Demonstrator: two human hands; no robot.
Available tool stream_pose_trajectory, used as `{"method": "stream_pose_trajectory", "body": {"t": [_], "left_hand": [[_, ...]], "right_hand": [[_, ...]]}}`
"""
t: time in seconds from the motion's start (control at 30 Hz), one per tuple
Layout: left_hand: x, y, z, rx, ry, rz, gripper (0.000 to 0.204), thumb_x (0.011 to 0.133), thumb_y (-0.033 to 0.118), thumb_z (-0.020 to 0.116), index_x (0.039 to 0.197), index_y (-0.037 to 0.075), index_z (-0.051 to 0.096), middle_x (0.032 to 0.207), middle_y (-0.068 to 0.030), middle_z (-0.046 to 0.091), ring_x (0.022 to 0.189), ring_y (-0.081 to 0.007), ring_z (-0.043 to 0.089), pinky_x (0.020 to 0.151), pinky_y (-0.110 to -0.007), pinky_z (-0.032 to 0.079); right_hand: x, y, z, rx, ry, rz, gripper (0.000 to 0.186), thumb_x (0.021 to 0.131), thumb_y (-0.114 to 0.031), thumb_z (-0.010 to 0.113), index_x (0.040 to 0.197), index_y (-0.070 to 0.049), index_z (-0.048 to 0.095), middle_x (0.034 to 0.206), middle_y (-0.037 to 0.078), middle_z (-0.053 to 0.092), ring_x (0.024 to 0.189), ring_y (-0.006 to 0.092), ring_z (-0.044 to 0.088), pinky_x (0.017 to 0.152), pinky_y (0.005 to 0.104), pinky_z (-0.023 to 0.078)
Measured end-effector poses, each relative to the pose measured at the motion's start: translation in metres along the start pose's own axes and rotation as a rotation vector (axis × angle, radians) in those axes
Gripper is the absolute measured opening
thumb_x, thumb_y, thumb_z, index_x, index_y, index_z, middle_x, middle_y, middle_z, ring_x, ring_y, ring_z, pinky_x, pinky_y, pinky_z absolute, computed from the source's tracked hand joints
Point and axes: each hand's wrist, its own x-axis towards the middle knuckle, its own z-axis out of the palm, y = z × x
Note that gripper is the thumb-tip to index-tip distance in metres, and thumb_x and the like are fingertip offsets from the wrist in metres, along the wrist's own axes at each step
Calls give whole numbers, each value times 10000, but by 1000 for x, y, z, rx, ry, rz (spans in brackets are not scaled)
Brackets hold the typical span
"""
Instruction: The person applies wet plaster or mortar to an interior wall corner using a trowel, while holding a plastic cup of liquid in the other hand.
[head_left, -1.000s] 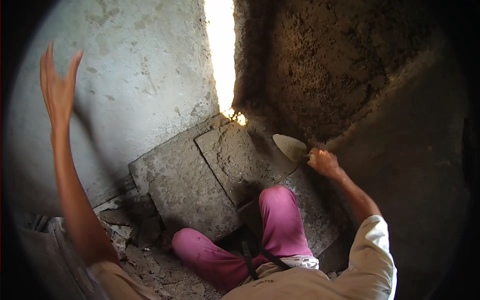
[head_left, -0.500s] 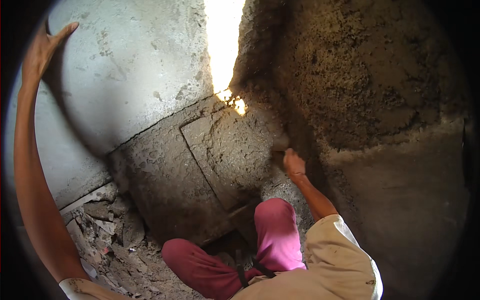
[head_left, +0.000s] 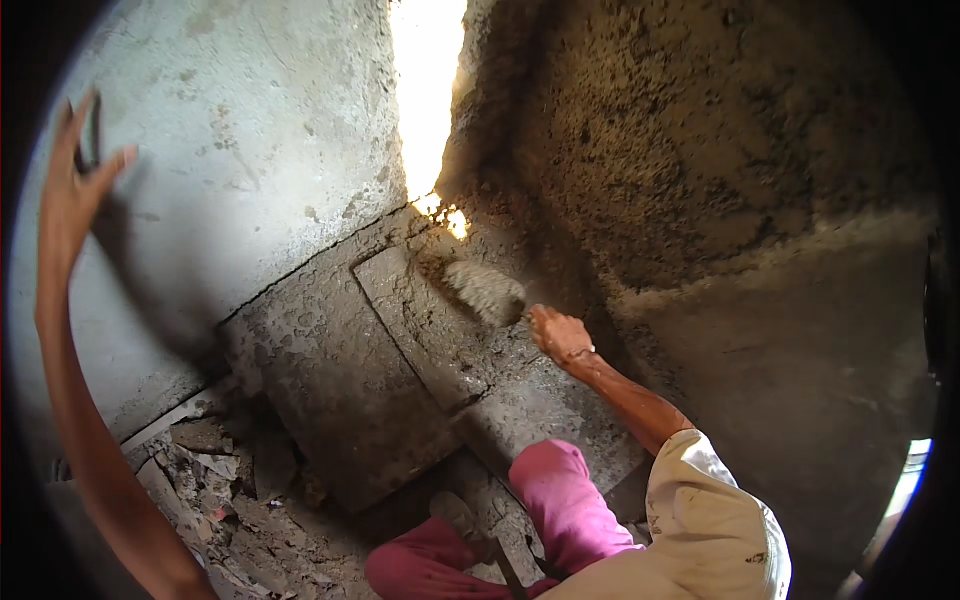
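Note:
My right hand is closed around the handle of a trowel, whose blade is blurred and mostly covered by a lump of wet grey mortar. The lump is just above a mortar-smeared flat slab in the corner. My left hand has its fingers spread against the pale plastered wall at the far left, holding nothing. Whether its palm presses on the wall is hard to tell.
A rough wall with dark, wet mortar rises on the right above a smoother grey band. Bright light enters through a narrow gap at the corner. Broken rubble covers the lower left. My bent knees in pink trousers are close to the slabs.
My right hand has shifted left with the trowel, and a lump of mortar now shows on it. The left hand has slid lower on the wall; my knees have moved down in view.

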Motion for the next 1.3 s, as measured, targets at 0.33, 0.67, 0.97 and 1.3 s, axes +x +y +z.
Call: {"method": "stream_pose_trajectory", "body": {"t": [0.33, 0.67, 0.97, 1.3], "left_hand": [[-499, 253, -302, -697, -1805, -697, 472, 990, 259, 491, 1353, -39, 457, 1376, -279, 466, 1312, -420, 426, 1132, -472, 304], [-402, 401, -467, -737, -1335, -1144, 627, 891, 335, 648, 1340, -57, 451, 1309, -288, 521, 1247, -411, 498, 1080, -478, 371], [-442, 404, -459, -508, -1705, -1195, 1017, 840, 530, 658, 1527, 5, 122, 1282, -306, 543, 1127, -481, 567, 996, -518, 439], [-471, 451, -392, -521, -1280, -1137, 810, 838, 376, 707, 1456, -2, 344, 1368, -257, 500, 1284, -414, 463, 1066, -480, 376]], "right_hand": [[-130, -242, -243, 848, -526, -599, 265, 908, -200, 596, 1158, -112, 594, 965, 147, 689, 824, 325, 681, 747, 429, 549], [-205, -118, -401, 1542, -500, 101, 322, 896, -212, 685, 1180, -97, 587, 1004, 72, 646, 872, 207, 638, 739, 328, 552], [-311, -34, -512, 180, 286, 437, 265, 915, -218, 609, 1152, -103, 583, 974, 96, 667, 853, 292, 664, 719, 421, 543], [-231, 56, -116, -113, -78, 308, 348, 919, -302, 582, 1199, -116, 491, 1103, 189, 609, 855, 451, 642, 724, 562, 515]]}}
